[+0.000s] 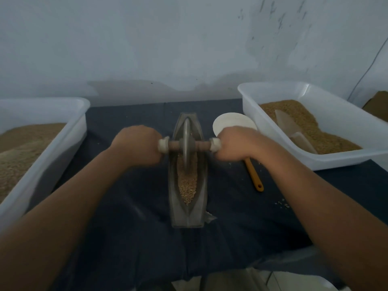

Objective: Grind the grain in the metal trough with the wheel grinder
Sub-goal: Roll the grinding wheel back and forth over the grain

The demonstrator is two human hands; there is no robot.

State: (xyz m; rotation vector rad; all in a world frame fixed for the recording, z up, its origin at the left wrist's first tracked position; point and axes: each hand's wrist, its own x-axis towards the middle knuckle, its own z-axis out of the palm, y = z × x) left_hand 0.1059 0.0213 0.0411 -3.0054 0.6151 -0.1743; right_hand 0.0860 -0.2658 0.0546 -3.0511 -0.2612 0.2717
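A narrow boat-shaped metal trough (174, 206) lies lengthwise on the dark cloth in the middle of the head view. Tan grain (187, 184) fills its groove from the middle toward me. The wheel grinder (186, 141), a grey metal disc on a wooden axle, stands upright in the groove at about the trough's far half. My left hand (137, 144) grips the axle's left end, and my right hand (236, 143) grips its right end. Both fists are curled round the white-capped handles.
A white plastic tub (69, 131) of ground meal sits at left. Another white tub (344, 160) at right holds grain and a clear scoop (291, 129). A white bowl (233, 120) and a yellow-handled tool (254, 175) lie right of the trough. Spilled grains (282, 203) dot the cloth.
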